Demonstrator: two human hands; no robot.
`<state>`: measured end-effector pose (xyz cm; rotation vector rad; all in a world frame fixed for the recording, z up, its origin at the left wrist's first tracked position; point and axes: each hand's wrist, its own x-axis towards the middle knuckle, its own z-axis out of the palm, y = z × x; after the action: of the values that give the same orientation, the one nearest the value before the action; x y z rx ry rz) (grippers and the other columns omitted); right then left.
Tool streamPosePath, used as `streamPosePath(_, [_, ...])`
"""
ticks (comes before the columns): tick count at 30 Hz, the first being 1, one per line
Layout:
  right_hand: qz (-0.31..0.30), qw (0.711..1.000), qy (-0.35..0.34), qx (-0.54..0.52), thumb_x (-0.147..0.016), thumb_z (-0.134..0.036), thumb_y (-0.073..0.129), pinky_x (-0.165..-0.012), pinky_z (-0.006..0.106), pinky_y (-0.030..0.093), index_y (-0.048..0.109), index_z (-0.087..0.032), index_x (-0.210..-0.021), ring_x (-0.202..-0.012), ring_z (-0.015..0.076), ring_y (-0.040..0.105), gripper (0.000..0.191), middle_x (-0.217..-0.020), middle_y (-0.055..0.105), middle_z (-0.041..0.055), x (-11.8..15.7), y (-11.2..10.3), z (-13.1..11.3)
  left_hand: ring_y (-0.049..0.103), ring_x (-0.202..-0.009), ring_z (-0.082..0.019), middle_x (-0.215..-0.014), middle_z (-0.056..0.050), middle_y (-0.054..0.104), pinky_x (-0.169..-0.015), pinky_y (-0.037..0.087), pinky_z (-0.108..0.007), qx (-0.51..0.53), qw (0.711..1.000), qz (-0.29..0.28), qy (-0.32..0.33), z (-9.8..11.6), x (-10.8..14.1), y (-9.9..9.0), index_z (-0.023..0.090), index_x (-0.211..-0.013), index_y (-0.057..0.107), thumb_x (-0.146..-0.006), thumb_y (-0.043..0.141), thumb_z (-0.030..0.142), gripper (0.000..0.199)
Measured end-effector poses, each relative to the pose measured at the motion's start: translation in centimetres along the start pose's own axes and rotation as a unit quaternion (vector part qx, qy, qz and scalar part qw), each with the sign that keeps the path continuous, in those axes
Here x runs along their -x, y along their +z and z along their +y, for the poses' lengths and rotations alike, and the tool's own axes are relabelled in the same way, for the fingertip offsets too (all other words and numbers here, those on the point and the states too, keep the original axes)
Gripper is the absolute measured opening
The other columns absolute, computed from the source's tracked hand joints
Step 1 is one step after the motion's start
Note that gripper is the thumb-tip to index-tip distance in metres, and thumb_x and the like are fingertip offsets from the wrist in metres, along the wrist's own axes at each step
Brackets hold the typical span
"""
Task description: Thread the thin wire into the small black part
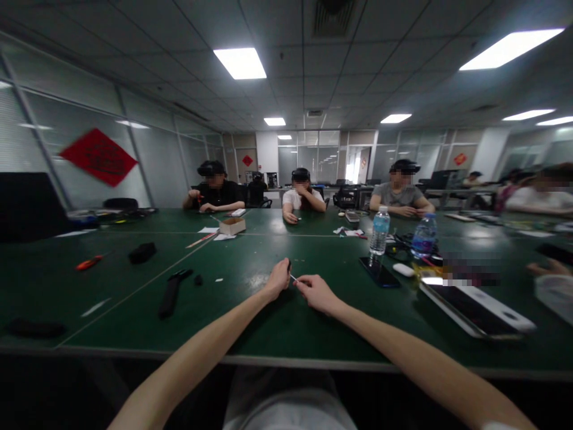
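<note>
So the left hand (280, 279) is curled round the dark end of a thin rod (293, 278), and the right hand (317, 294) is pinching the other end between its fingertips. The rod sits just above the worktop (286, 334), well off to the left of the mouse (403, 270); can't really tell what the dark end is, fingers are in the way.

Right next to the mouse, on its left, there's a phone (379, 272) lying flat. One bottle (379, 231) stands behind the mouse to the left, and a bluish bottle (424, 236) behind it to the right. In front of the mouse and to its right is a white case (514, 313) with a glossy dark top.

Way left of the mouse, past both hands, it's a small black cube (198, 279), a black T-shaped thing (170, 292), a black lump (142, 252) and an orange screwdriver (89, 263). A cardboard box (233, 225) is farther back, also left of the mouse. Three people in headsets sit beyond the mouse, across the worktop.
</note>
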<state>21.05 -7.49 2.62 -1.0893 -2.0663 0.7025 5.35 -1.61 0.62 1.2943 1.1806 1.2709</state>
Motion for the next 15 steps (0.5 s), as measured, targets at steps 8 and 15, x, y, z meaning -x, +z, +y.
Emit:
streamPosePath(8, [0.068, 0.997, 0.037, 0.018, -0.088, -0.037, 0.042, -0.062, 0.025, 0.036, 0.062, -0.016, -0.091, -0.073, 0.0170, 0.055, 0.030, -0.085, 0.063, 0.0090, 0.1, 2.7, 0.6, 0.034, -0.034, -0.009, -0.044, 0.004, 0.036, -0.038, 0.023, -0.022, -0.064, 0.996, 0.052, 0.029, 0.4, 0.3, 0.5, 0.019, -0.067, 0.044, -0.087, 0.027, 0.053, 0.042])
streamPosePath(15, [0.137, 0.987, 0.063, -0.051, -0.088, -0.039, 0.039, -0.058, 0.027, 0.038, 0.059, -0.018, -0.094, -0.062, 0.0165, 0.054, 0.030, -0.072, 0.061, 0.0065, -0.8, 0.3, 2.5, 0.025, -0.032, -0.006, -0.043, 0.008, 0.029, -0.036, 0.018, -0.019, -0.001, 1.000, 0.016, -0.012, 0.6, 0.5, 0.4, 0.019, -0.070, 0.043, -0.085, 0.029, 0.055, 0.042])
